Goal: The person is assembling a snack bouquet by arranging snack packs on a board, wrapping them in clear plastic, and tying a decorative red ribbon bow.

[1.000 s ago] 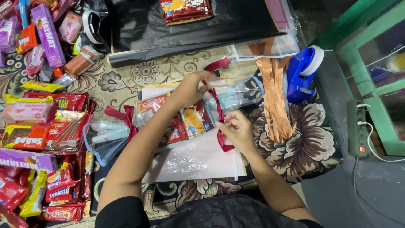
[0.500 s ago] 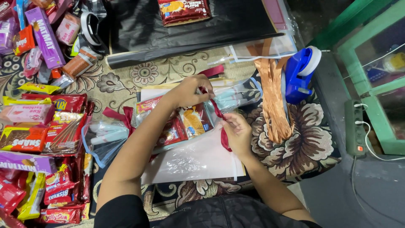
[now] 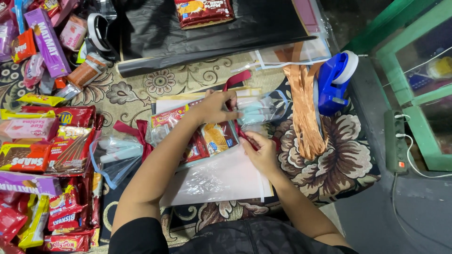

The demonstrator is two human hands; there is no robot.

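A patterned floral carpet point(image 3: 155, 89) carries everything here, with a black plastic sheet point(image 3: 197, 35) spread across its far side. On the person's left, a big heap of snack packets point(image 3: 42, 141) crowds the carpet; on the right lie a bundle of orange ribbons point(image 3: 303, 108) and a blue tape dispenser point(image 3: 334, 82). In the middle sits a clear cellophane bag of snacks point(image 3: 207, 138) on a sheet of clear wrap point(image 3: 216, 176), its gathered neck wound with a dark red ribbon point(image 3: 238, 124). The left hand point(image 3: 214, 108) has its grip closed on the ribbon at the bag's neck; the right hand point(image 3: 259, 150) pinches the ribbon's lower tail. Judging by this, the tie would go best with the neck kept bunched tight under the left fingers while the tail is drawn snug, with no slack. An already tied bag with a red bow point(image 3: 127, 146) lies just beside the left forearm and could be nudged; the orange ribbons lie near the right hand
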